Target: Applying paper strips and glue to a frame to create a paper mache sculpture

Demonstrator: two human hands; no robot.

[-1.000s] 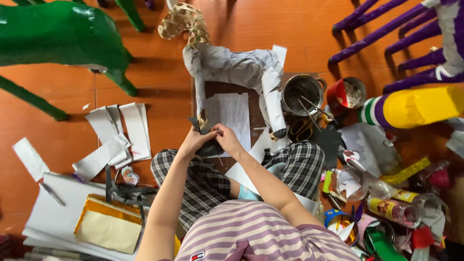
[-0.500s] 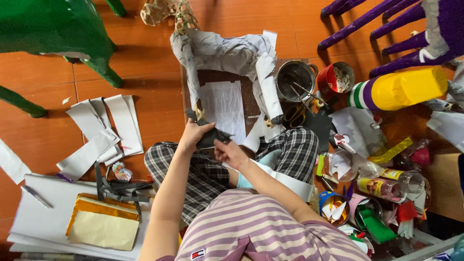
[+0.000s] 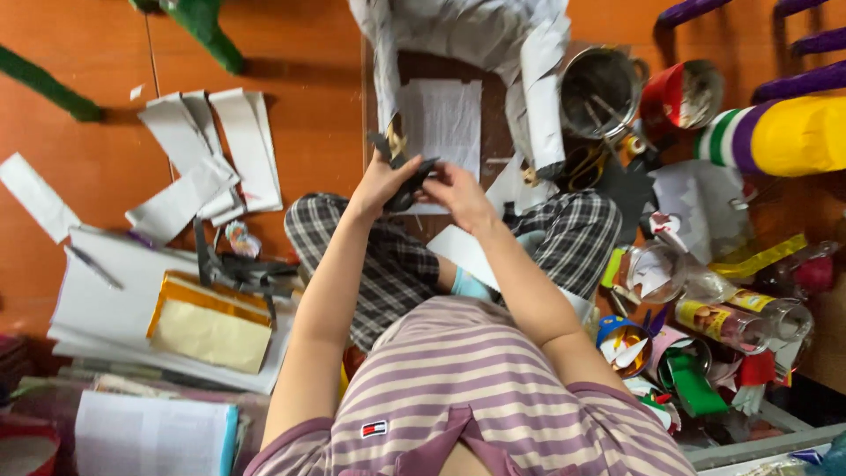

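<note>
A dark grey paper piece (image 3: 412, 181), its long axis running from seven o'clock up toward one o'clock, was pinched between the left hand (image 3: 381, 183) and right hand (image 3: 460, 196) above the plaid-trousered knees (image 3: 352, 242).

small dark piece (image 3: 411, 182), pinched between both hands

A matt black paper-like piece (image 3: 412, 181) is gripped between the left hand (image 3: 381, 182) and right hand (image 3: 458, 196) over a glossy orange floor (image 3: 308, 115). Matt white paper strips (image 3: 211, 159) are scattered beside checked cloth trousers (image 3: 352, 242). A dull, smeared metal pot (image 3: 599, 88) is seen near shiny clear plastic jars (image 3: 731, 322), and crumpled grey paper (image 3: 458, 26) is draped above a brown board (image 3: 493, 115).
</note>
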